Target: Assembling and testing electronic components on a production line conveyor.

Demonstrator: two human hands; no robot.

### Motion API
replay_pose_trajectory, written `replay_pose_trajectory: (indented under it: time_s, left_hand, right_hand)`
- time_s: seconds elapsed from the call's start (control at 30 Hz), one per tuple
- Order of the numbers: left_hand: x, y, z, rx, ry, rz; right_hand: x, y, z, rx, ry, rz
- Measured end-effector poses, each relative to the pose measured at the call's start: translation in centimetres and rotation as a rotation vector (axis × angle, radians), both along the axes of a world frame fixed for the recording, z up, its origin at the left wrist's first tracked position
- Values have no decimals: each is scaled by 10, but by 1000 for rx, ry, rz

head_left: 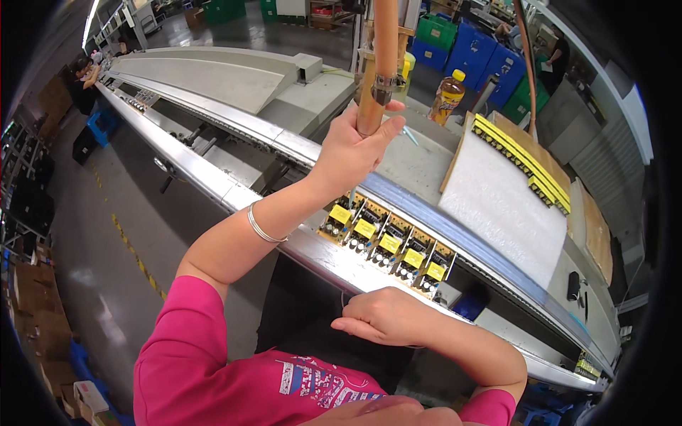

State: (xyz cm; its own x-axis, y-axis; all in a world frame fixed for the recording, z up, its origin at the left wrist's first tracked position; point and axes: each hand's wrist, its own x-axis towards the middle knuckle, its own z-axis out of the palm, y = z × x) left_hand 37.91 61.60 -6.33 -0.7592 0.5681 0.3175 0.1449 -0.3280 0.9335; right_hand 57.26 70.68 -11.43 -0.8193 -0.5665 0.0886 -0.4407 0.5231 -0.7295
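Observation:
My left hand [362, 142] is wrapped round the lower end of a thick orange-brown hose [386, 42] with a metal clamp on it. A thin pale tip [352, 197] shows below this hand, close to the leftmost part of a row of circuit boards [389, 245]. The boards carry yellow transformers and several capacitors, and lie on the conveyor between its metal rails. Nearer my body, my right hand [380, 314] is curled closed in front of the near rail [327, 257]. Whatever its fingers may hold is hidden. Beside the hose, a thin teal stick [410, 135] points outward.
Beyond the far rail, yellow parts [522, 160] line a white foam sheet [504, 220]. A drink bottle [448, 97] stands behind it. Blue and green crates [472, 50] are at the back. Another person [85, 82] sits at the conveyor's far left end.

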Motion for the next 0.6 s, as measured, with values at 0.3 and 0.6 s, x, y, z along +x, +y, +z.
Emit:
replay_pose_trajectory:
  time_s: [0.3,0.6]
  left_hand:
    - [-64,-11,9,2,923,856]
    - [-52,-19,2,314,1230,854]
  right_hand:
    - [-37,-35,26,334,609,-220]
    - [-79,-50,3,562,802,-301]
